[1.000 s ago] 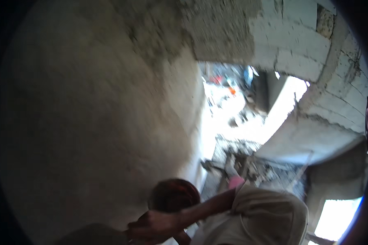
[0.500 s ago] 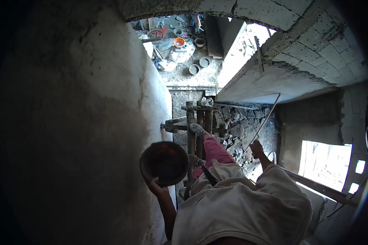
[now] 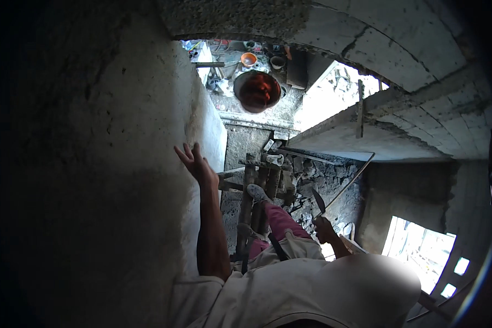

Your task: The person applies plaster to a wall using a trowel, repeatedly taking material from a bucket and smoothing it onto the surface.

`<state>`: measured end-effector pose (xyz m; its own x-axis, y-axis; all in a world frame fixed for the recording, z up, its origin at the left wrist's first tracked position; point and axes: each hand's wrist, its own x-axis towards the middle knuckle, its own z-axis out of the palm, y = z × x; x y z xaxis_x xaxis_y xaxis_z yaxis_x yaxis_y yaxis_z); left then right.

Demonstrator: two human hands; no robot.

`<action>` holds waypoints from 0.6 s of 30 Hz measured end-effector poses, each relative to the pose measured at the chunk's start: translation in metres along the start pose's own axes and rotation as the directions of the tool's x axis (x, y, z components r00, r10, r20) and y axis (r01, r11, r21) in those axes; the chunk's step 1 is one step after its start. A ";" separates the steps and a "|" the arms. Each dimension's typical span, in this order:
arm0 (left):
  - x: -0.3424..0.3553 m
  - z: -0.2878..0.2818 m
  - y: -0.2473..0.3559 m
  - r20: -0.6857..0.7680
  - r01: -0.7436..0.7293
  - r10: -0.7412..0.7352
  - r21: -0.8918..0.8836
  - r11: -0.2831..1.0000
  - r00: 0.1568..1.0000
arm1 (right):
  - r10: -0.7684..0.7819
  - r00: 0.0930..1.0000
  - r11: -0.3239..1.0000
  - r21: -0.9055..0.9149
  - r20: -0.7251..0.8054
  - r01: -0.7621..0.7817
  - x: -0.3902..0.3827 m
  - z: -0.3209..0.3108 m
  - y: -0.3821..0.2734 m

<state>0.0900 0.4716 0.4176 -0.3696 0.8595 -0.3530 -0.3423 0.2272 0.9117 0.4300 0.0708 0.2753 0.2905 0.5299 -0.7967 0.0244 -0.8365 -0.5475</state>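
Note:
My left hand (image 3: pixel 199 167) is raised beside the plastered wall (image 3: pixel 142 153), fingers spread, holding nothing. Beyond it a dark round mortar pan (image 3: pixel 257 92), reddish inside, appears in mid-air in front of the doorway, apart from my hand. My right hand (image 3: pixel 325 230) grips a trowel (image 3: pixel 318 200), its narrow dark blade pointing up and away from me. Under my feet is a scaffold of rough wooden planks (image 3: pixel 246 205).
Past the doorway, an orange basin (image 3: pixel 249 59) and a grey bucket (image 3: pixel 277 62) stand among clutter. Rubble (image 3: pixel 306 177) covers the ground right of the scaffold. A long thin rod (image 3: pixel 355 177) slants there. A bright window opening (image 3: pixel 421 249) is at right.
My left hand has let go of the pan and risen, opening; the pan has flown forward toward the doorway. The trowel blade in my right hand has come into sight.

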 end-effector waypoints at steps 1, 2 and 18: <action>-0.001 -0.025 -0.016 0.064 -0.034 0.031 0.051 0.998 0.997 | 0.161 0.987 0.987 -0.002 0.022 -0.161 0.014 0.002 -0.037; -0.005 -0.060 -0.038 0.115 -0.063 0.044 0.165 0.984 0.992 | 0.115 0.993 0.993 -0.022 0.018 -0.115 0.026 0.008 -0.066; -0.401 -0.454 -0.220 -0.424 0.642 -0.482 0.493 0.587 0.766 | -0.113 0.967 0.796 -0.561 0.228 0.226 0.087 0.075 -0.115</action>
<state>-0.0789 -0.1306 0.2634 -0.4844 0.3551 -0.7996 -0.0126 0.9110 0.4122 0.3807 0.2230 0.2501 0.0598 0.6392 -0.7667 0.6222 -0.6245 -0.4722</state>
